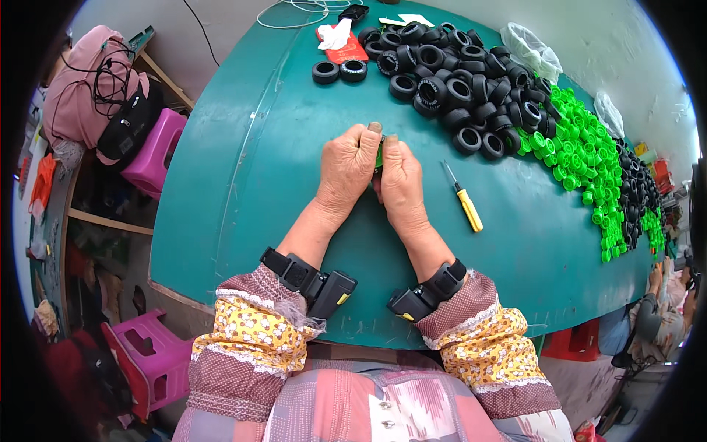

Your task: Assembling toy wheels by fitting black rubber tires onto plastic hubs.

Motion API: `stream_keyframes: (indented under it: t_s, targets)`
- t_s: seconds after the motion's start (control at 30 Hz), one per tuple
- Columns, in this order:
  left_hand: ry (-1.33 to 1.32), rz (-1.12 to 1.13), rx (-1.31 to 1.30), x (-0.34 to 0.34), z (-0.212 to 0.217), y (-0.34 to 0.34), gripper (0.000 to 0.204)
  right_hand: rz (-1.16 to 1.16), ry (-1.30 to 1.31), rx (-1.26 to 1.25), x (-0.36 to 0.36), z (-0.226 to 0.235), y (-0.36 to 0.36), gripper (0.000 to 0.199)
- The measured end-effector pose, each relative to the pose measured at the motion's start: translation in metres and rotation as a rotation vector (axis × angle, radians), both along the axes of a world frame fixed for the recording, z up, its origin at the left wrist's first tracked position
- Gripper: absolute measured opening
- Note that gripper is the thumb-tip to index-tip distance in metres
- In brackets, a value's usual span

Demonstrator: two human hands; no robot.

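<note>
My left hand and my right hand meet over the middle of the table, both closed with the thumbs on top. Between them they grip a small green plastic wheel part; its colour matches the loose hubs, but fingers cover most of it. To the right of my right hand lies a screwdriver with a yellow handle, its thin shaft pointing away from me. Black toy tyres are heaped beyond my hands, toward the right. Bright green wheel hubs form a pile beside them.
Two tyres sit apart near a red packet with white tissue. Small black parts lie at the far right of the green table. Pink stools stand on the left. Another person is at the right edge.
</note>
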State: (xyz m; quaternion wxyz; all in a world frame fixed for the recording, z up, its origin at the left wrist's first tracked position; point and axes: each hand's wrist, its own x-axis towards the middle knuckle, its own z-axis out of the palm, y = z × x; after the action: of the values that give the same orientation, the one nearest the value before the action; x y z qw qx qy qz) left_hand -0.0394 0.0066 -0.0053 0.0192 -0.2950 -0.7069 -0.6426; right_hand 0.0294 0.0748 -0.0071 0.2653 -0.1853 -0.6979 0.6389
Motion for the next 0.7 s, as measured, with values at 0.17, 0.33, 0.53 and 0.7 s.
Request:
stream_keyframes:
  t_s: [0.17, 0.33, 0.53, 0.7]
  targets:
    - [-0.024, -0.038, -0.005, -0.003, -0.002, -0.001, 0.033, 0.096, -0.047, -0.595, 0.001, 0.008, -0.004, 0.037]
    - [-0.088, -0.014, 0.026, -0.005, -0.002, 0.003, 0.035, 0.086, -0.017, -0.655, 0.001, 0.009, -0.008, 0.035]
    - [-0.486, -0.090, 0.249, -0.001, -0.003, 0.000, 0.050, -0.073, 0.170, -0.184, -0.003, 0.005, -0.025, 0.026]
    - [-0.217, -0.006, 0.198, -0.010, 0.002, -0.006, 0.044, 0.145, -0.064, -0.171, 0.002, 0.013, -0.014, 0.031]
